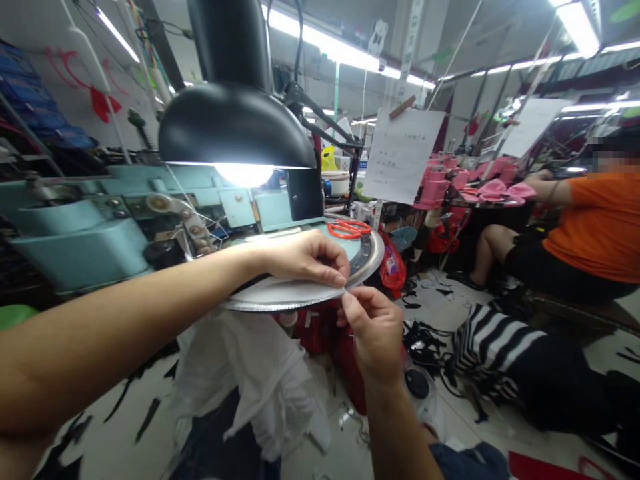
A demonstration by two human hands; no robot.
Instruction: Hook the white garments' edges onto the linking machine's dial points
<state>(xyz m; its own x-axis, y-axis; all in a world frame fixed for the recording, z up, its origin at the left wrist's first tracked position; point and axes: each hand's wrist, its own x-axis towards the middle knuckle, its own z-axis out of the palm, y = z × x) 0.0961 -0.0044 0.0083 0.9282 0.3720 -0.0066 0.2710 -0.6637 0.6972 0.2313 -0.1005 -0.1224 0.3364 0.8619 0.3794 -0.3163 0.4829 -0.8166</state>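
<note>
Both my left fingers (pixel 333 267) and right fingers (pixel 350 303) pinch closed at the toothed metal dial (pixel 285 295). A slip could prick me on its teeth (pixel 280 308).

This is a sewing workshop. A big pale blue sewing machine (pixel 85 227) sits under a black lamp (pixel 235 113). Piles of pink cloth (pixel 493 190) lie on a worktop (pixel 480 205), and a person in an orange shirt (pixel 597 227) sits near them. Paper notes (pixel 403 155) hang up, long lights (pixel 330 50) shine above, and bits of black cloth (pixel 425 340) lie on the floor (pixel 120 440).
</note>
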